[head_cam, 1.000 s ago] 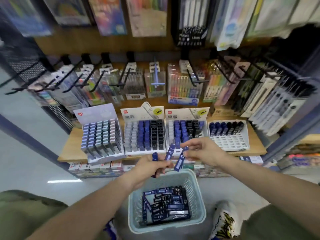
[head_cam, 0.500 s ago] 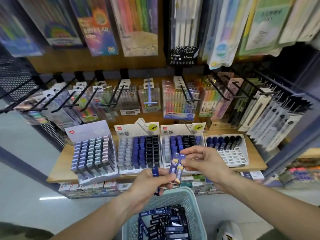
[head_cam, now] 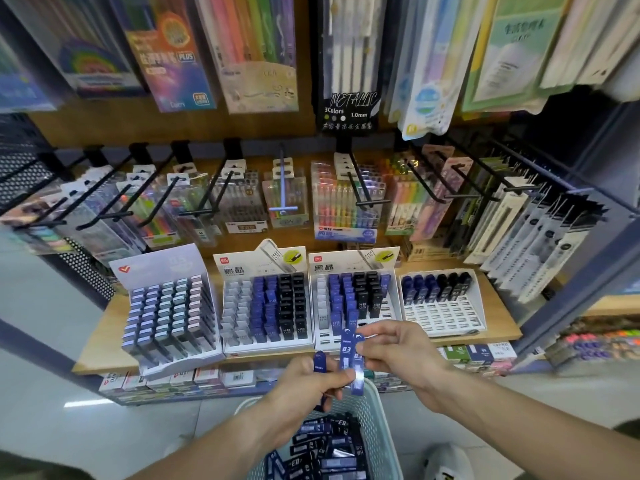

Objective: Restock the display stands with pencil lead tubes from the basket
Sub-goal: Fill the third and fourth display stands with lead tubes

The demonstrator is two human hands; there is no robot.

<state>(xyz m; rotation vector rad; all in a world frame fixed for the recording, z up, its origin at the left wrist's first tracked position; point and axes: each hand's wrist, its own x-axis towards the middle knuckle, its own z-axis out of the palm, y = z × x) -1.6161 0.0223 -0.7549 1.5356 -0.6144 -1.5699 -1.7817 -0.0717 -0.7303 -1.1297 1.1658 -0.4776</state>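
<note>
I see the right hand (head_cam: 398,351) pinching two blue tubes (head_cam: 350,358), long axes near upright. Left hand (head_cam: 308,382) grips another tube (head_cam: 319,362), just beside them. The third stand (head_cam: 353,306) lies directly beyond the right hand, its front slots bare; right is nearer. The basket (head_cam: 377,427) sits below both hands.

Peg hooks (head_cam: 367,188) overhang the display stands (head_cam: 349,306)
</note>
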